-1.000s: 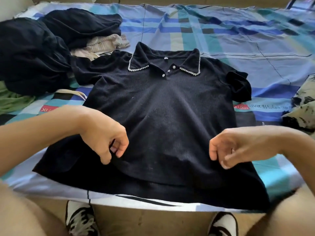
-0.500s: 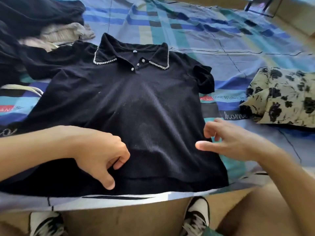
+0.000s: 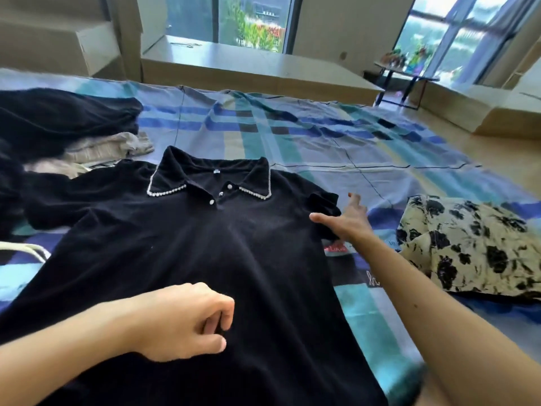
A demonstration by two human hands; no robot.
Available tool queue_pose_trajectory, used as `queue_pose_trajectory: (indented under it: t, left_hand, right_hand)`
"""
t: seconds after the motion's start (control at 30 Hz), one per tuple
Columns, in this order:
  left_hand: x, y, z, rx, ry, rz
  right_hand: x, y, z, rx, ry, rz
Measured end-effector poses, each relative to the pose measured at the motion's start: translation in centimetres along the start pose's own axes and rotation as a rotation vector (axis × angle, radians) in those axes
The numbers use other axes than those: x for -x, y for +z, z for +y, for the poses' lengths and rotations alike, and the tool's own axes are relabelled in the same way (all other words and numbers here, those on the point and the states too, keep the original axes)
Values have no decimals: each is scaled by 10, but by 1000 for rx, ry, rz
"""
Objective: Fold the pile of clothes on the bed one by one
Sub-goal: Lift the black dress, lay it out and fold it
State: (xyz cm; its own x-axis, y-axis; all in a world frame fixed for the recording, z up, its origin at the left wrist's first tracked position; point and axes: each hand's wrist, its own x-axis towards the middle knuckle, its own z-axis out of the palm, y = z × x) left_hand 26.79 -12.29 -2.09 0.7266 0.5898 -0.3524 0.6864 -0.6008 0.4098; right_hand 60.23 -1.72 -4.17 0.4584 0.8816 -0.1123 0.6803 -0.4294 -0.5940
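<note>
Plaid bed (image 3: 292, 136) holds a black shirt (image 3: 205, 244) spread flat beneath both hands for folding. Right hand (image 3: 348, 222), spread open, touches its sleeve (image 3: 322, 202), likely to fold it in; left hand (image 3: 187, 320) curls loosely, grip unclear.
</note>
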Motion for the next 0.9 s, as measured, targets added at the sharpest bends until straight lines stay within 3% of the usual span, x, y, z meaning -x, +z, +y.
queue_pose_trajectory:
  t: [0.13, 0.3, 0.47, 0.57, 0.7, 0.8, 0.9]
  left_hand:
    - [-8, 5, -13, -1, -14, 9]
    - [-19, 3, -22, 80, -37, -7]
    - [-37, 10, -28, 9, -32, 72]
    - [-40, 13, -27, -8, -71, 145]
    - [-79, -4, -26, 62, 14, 470]
    - [-142, -35, -12, 316, -27, 546]
    - [-203, -73, 12, 747, -140, 582]
  right_hand:
    - [-32, 10, 3, -8, 33, 21]
    - [-59, 7, 38, -437, 246, 245]
    - [-57, -4, 39, -694, 386, 53]
    - [-61, -3, 35, -694, 324, -69]
    - [-58, 0, 26, -733, 221, -159]
    - [-48, -1, 11, -684, 91, -74]
    - [-37, -6, -10, -571, -165, 58]
